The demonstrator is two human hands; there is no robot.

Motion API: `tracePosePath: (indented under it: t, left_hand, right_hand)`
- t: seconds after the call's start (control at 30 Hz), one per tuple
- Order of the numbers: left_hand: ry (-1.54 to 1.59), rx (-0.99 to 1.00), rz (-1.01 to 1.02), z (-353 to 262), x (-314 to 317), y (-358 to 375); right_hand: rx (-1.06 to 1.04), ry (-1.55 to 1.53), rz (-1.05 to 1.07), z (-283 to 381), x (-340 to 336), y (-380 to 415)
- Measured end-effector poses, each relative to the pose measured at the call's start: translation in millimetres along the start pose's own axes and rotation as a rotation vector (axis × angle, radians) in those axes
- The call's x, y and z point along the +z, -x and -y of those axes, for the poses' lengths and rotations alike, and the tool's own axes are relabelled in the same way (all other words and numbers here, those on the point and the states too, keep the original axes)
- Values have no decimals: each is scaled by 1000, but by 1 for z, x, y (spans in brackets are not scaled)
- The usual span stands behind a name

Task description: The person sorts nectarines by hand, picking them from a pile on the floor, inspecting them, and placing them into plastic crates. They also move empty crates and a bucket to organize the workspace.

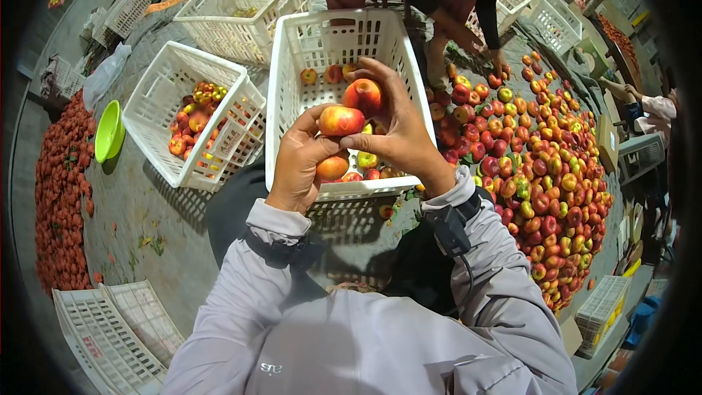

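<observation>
Over the white crate (281,66) in front of me, both my hands are closed round red-and-yellow nectarines and almost meet. My left hand (296,161) holds one nectarine (341,121) at its fingertips and another nectarine (333,167) lower, against the palm. In my right hand (406,132), a redder nectarine (363,96) sits within the curled fingers, while the thumb reaches under the left hand's upper fruit. Several more nectarines (308,75) lie on the bottom of the crate, partly hidden by my hands.
To the right spreads a large heap of nectarines (548,205), where another person's hand (499,62) reaches in. A crate of fruit (157,102) stands left, beside a green basin (108,132). Another crate (241,18) is behind it. Red-brown heaped items (62,197) lie far left.
</observation>
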State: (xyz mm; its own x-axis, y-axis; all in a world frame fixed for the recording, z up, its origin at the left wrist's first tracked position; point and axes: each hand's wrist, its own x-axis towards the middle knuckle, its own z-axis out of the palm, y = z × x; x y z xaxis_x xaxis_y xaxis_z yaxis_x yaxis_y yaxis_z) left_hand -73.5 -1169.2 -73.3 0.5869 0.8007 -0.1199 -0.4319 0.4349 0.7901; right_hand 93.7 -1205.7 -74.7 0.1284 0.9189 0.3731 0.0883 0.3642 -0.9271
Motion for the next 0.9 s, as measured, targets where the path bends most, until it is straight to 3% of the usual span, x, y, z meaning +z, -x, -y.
tracePosePath:
  t: [0.07,0.13,0.27,0.4,0.5,0.6,0.7,0.73,0.8,0.83,0.87,0.9]
  left_hand:
    - [16,-23,66,2,-2,0]
    - [-23,-6,101,2,5,4]
    - [145,-150,64,4,5,5]
    - [330,-251,-87,9,1,2]
    - [386,-299,-95,17,3,-3]
    - [394,-389,-193,26,16,0]
    - [377,-423,-190,38,14,0]
    - [388,-447,-213,41,12,-1]
    - [394,-440,-225,45,11,-3]
    - [387,-447,-243,46,12,-3]
    - [383,-452,-261,47,14,-5]
    - [409,-458,-265,47,18,-7]
  right_hand:
    - [28,58,63,5,-5,3]
    - [93,-123,38,7,-5,10]
    - [345,-772,-192,5,-33,32]
    - [275,-608,-548,42,-92,85]
    - [336,-583,-802,15,-149,156]
    - [532,-471,-1015,-26,-174,230]
    - [848,-641,-1201,-75,-185,300]
    - [836,-628,-1299,-88,-186,315]
    - [992,-626,-1287,-104,-213,325]
    - [868,-654,-1324,-130,-234,324]
    - [910,-568,-1308,-113,-252,289]
    - [667,-651,-842,-226,-338,312]
